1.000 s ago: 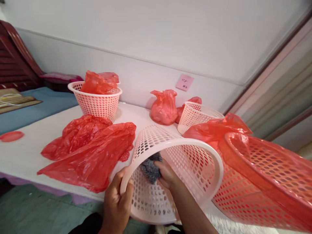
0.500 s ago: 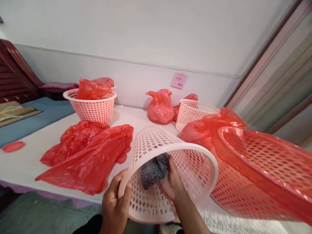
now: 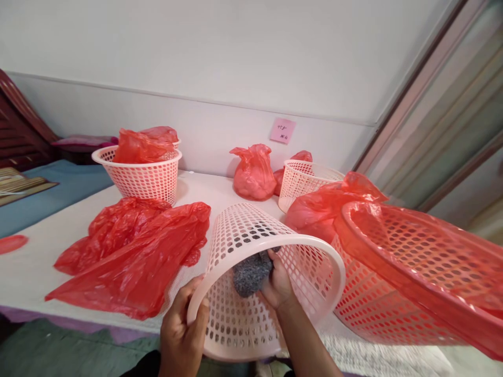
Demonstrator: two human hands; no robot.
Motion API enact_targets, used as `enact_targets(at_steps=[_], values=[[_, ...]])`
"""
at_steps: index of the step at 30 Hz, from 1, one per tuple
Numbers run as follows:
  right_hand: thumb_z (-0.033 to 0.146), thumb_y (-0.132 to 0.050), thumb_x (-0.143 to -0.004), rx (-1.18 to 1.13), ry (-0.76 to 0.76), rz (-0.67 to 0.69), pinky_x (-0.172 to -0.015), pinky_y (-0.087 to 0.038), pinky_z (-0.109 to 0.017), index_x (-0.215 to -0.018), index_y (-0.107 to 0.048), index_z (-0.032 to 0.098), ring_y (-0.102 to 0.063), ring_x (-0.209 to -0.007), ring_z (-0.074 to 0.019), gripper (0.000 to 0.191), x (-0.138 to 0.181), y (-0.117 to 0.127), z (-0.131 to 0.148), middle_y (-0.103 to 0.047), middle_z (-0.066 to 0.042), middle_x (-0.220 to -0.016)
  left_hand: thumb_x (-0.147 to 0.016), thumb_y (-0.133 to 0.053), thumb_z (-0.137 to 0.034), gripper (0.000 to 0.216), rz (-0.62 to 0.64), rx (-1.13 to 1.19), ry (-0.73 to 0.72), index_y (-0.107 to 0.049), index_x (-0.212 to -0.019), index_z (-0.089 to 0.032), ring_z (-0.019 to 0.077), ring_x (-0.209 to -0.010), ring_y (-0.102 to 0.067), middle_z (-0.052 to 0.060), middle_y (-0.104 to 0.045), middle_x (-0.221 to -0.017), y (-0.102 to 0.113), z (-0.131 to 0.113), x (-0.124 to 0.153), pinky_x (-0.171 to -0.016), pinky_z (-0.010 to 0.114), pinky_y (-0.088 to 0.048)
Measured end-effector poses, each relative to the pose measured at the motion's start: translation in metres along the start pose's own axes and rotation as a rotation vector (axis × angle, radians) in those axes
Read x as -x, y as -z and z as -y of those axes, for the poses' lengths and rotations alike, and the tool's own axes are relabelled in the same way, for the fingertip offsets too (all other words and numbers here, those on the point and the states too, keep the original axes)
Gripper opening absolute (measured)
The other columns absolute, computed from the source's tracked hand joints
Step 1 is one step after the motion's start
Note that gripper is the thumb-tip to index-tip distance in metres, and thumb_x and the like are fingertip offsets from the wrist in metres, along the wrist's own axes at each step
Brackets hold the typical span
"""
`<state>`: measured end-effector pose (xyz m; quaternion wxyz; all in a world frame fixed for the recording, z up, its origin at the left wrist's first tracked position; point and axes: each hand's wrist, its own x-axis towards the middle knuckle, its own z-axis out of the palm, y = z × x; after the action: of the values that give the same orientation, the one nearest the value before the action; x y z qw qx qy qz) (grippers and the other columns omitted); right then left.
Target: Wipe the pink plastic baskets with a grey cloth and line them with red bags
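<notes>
A pale pink perforated basket [image 3: 251, 230] lies tilted on its side at the near table edge, its mouth facing me. My left hand [image 3: 184, 330] grips its rim at the lower left, thumb inside. My right hand [image 3: 278, 285] reaches inside the basket, fingers closed on a grey cloth [image 3: 251, 275] pressed against the inner wall.
Loose red plastic bags [image 3: 133, 251] lie left of the basket. A bag-lined basket [image 3: 396, 277] sits close on the right. Further back stand a basket with a red bag [image 3: 137, 170], a tied red bag [image 3: 253, 173] and another basket [image 3: 304, 183]. A pink note [image 3: 282, 130] hangs on the wall.
My right hand has moved the grey cloth around inside the basket, a little deeper and upward. The view has drifted slightly; the left hand keeps its grip on the rim.
</notes>
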<state>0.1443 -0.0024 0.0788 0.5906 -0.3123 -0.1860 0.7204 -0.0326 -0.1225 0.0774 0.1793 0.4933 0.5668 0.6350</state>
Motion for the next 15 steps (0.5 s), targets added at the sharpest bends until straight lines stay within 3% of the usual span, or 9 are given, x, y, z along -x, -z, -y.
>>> enact_targets(at_steps=[3,9,12,15], values=[[0.052,-0.066,-0.074,0.001,-0.074,0.136,-0.094,-0.052,-0.045,-0.095,-0.072,0.022,-0.064,-0.111,-0.0286,0.037,0.005,-0.006,0.018,-0.076,-0.006,-0.099,-0.084,-0.062,-0.033,0.029,0.006,0.006,0.034,-0.066,-0.110,-0.022,0.0212,-0.092,-0.070,0.004,-0.074,-0.103,0.001,0.001,0.000,-0.079,0.027,-0.057],[0.065,-0.057,-0.079,0.074,-0.220,0.179,-0.093,-0.051,-0.047,-0.099,-0.071,0.021,-0.066,-0.107,-0.0284,0.051,0.010,0.002,0.011,-0.076,-0.008,-0.091,-0.084,-0.062,-0.034,0.028,-0.006,0.036,0.049,-0.066,-0.109,-0.024,0.0199,-0.094,-0.068,0.003,-0.073,-0.104,0.002,0.001,0.002,-0.084,0.027,-0.055],[0.052,-0.072,-0.073,0.201,-0.285,0.255,-0.092,-0.051,-0.045,-0.103,-0.069,0.019,-0.068,-0.102,-0.0279,0.045,0.014,0.002,0.000,-0.076,-0.008,-0.093,-0.083,-0.064,-0.036,0.028,-0.019,0.060,0.094,-0.067,-0.107,-0.023,0.0203,-0.092,-0.068,0.003,-0.073,-0.103,0.001,-0.001,0.001,-0.083,0.027,-0.055],[0.027,-0.081,-0.061,0.344,-0.280,0.227,-0.089,-0.052,-0.044,-0.100,-0.069,0.018,-0.071,-0.093,-0.0276,0.042,0.018,0.000,-0.001,-0.077,-0.005,-0.086,-0.080,-0.066,-0.039,0.031,-0.037,0.064,0.144,-0.068,-0.105,-0.021,0.0219,-0.088,-0.068,0.004,-0.074,-0.097,0.000,-0.002,0.000,-0.079,0.029,-0.055]])
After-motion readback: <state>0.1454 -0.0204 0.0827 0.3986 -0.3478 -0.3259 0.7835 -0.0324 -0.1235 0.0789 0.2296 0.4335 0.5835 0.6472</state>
